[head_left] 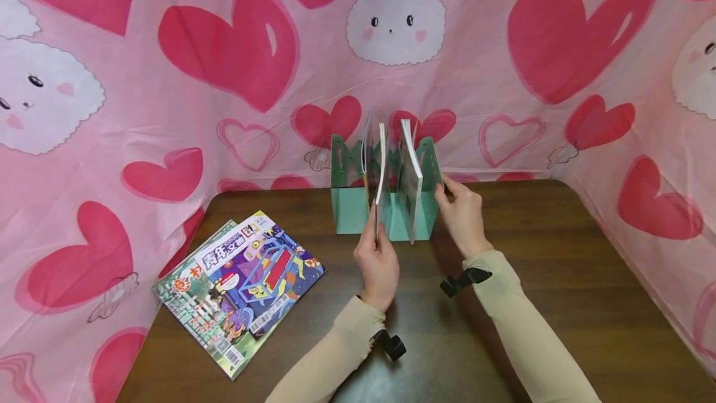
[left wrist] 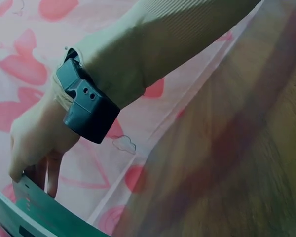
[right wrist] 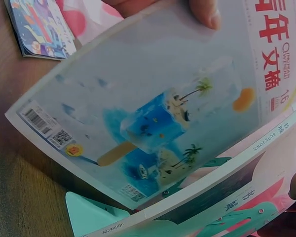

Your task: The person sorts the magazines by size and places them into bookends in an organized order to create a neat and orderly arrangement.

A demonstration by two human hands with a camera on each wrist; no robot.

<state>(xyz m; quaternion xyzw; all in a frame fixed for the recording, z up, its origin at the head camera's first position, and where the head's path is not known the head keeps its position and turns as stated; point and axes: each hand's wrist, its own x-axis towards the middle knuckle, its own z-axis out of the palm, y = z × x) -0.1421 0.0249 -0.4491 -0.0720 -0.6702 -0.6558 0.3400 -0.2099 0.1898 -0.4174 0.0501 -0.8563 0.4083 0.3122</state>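
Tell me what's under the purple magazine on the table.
A greenish magazine sticks out beneath the purple magazine, showing red lettering and a barcode. The rest of its front is covered; anything else lying there would be hidden too.

Soft, even head view with a faint sheen on the table (head_left: 436, 359); left wrist view dimmer, hazy

the left sleeve (head_left: 330, 359) and the right sleeve (head_left: 520, 322) are long and beige. a small black camera (head_left: 390, 345) sits at four o'clock of the left cuff; another (head_left: 465, 281) sits at eight o'clock of the right cuff. up close, the right one is a blocky, angular case with two round dots (left wrist: 89, 93) near twelve o'clock; fine ribbing (left wrist: 187, 19) lines that sleeve around one o'clock in the left wrist view.
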